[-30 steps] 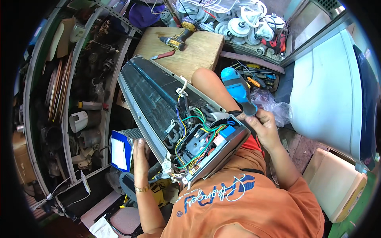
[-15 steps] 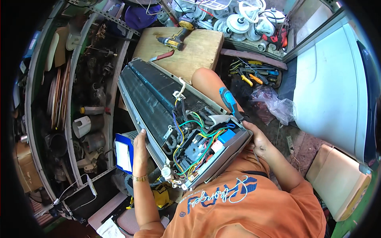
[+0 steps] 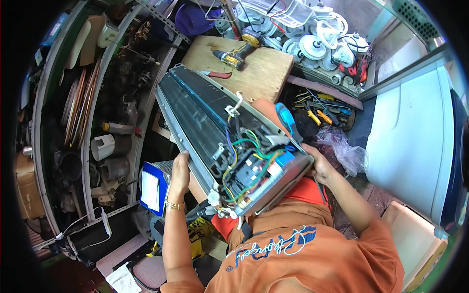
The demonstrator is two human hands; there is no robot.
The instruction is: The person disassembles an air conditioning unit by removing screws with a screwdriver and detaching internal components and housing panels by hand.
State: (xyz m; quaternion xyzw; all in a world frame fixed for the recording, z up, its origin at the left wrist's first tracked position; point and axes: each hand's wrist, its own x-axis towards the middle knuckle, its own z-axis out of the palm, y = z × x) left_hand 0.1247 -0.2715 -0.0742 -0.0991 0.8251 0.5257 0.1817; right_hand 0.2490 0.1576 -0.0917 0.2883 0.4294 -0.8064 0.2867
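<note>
Across my lap lies a long air conditioner indoor unit [image 3: 210,115] with its cover off, its near end toward my body. Coloured wires, a blue block [image 3: 284,158] and a white connector show in its opened electrical box [image 3: 254,173]. My left hand [image 3: 181,172] is closed on the unit's left long edge, thumb on top. At the right near corner, my right hand [image 3: 317,163] grips the unit's end, most fingers hidden beneath. A blue-handled tool [image 3: 287,119] stands up beside that hand; I cannot tell whether the hand holds it.
Ahead, a wooden board [image 3: 266,66] carries a cordless drill [image 3: 237,54] and a red-handled tool [image 3: 220,74]. Hand tools [image 3: 320,112] and a plastic bag [image 3: 344,149] lie to the right, near a large white panel [image 3: 410,127]. Cluttered shelves [image 3: 90,132] stand left; white motor-like parts [image 3: 312,46] are piled behind.
The unit has moved forward, away from my torso, with both hands still on it. More of the red cloth at my lap shows. The whole view has shifted slightly.
</note>
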